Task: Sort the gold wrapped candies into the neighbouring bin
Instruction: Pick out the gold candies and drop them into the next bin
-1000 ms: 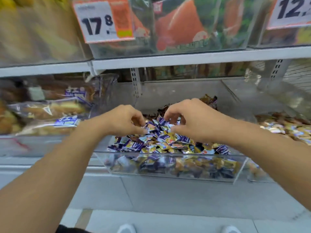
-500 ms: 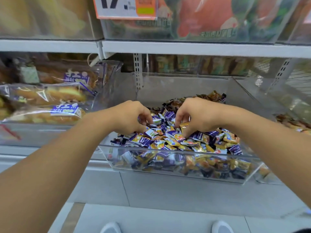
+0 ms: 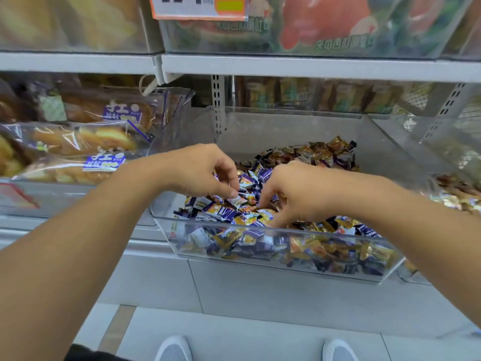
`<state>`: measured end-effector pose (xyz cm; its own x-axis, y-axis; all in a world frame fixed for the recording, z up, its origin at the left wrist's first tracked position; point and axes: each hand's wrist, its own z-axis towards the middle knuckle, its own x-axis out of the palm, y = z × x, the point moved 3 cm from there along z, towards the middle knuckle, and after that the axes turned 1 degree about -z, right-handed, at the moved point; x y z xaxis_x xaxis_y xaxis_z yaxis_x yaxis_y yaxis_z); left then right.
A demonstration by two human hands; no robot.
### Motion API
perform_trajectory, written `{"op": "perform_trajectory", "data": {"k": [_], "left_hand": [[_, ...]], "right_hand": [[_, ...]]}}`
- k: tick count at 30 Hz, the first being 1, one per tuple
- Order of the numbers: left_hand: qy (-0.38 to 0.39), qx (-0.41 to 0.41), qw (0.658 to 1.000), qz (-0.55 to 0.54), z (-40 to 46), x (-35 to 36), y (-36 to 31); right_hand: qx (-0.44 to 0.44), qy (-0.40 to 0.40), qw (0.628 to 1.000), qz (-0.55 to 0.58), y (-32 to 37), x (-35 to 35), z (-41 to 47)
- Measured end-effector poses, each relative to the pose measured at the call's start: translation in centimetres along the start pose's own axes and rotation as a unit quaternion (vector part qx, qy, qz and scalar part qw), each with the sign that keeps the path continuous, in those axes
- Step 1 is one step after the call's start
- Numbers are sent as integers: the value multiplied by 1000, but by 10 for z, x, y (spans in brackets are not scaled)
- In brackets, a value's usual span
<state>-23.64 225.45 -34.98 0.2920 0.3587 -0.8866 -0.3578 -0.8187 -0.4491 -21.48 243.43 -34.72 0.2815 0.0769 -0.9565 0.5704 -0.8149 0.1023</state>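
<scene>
The gold wrapped candies (image 3: 322, 247) lie mixed in among purple wrapped candies (image 3: 221, 212) in a clear bin (image 3: 260, 226) on the lower shelf, with a darker gold-brown heap (image 3: 320, 152) piled toward the back of the same bin. The neighbouring bin (image 3: 455, 194), at the right edge, already holds a layer of gold-coloured wrappers.

Both hands are down in the pile. The left hand (image 3: 200, 170) has its fingers curled, and thumb and forefinger pinch a small pale wrapper at the tip. The right hand (image 3: 299, 194) has its fingers bent downward and dug into the candies near the front wall; it looks to be closing on a piece, but the wrappers hide the fingertips, so I cannot tell whether it holds anything.

Compared with a second ago, the right hand has dropped from the top of the heap to a spot lower and nearer the front, and the left hand has shifted only slightly while keeping its pinch. The view has also tilted down, so more of the floor and the person's shoes (image 3: 174, 350) show. I take this to mean the picking is in progress and nothing is being carried across to the right.

To the left, bagged bread (image 3: 86, 142) fills the adjoining bin, and a price tag (image 3: 200, 6) hangs from the shelf above.
</scene>
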Motion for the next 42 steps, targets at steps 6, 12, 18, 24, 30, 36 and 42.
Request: {"op": "perform_trajectory", "data": {"k": [6, 12, 18, 24, 30, 36, 42], "left_hand": [[-10, -37, 998, 40, 5, 3, 2], [16, -69, 997, 44, 9, 3, 12], [-60, -78, 995, 25, 10, -1, 15], [-30, -84, 996, 32, 5, 1, 13], [42, -79, 995, 49, 10, 7, 12], [-41, -65, 996, -39, 21, 0, 15], [-49, -170, 888, -425, 30, 1, 2]], "right_hand": [[26, -69, 969, 238, -26, -10, -3], [150, -86, 682, 711, -38, -4, -8], [83, -176, 909, 369, -22, -12, 2], [0, -187, 967, 172, -10, -14, 13], [25, -222, 958, 178, -18, -17, 22], [81, -181, 925, 325, -40, -24, 9], [123, -17, 981, 149, -29, -30, -29]]}}
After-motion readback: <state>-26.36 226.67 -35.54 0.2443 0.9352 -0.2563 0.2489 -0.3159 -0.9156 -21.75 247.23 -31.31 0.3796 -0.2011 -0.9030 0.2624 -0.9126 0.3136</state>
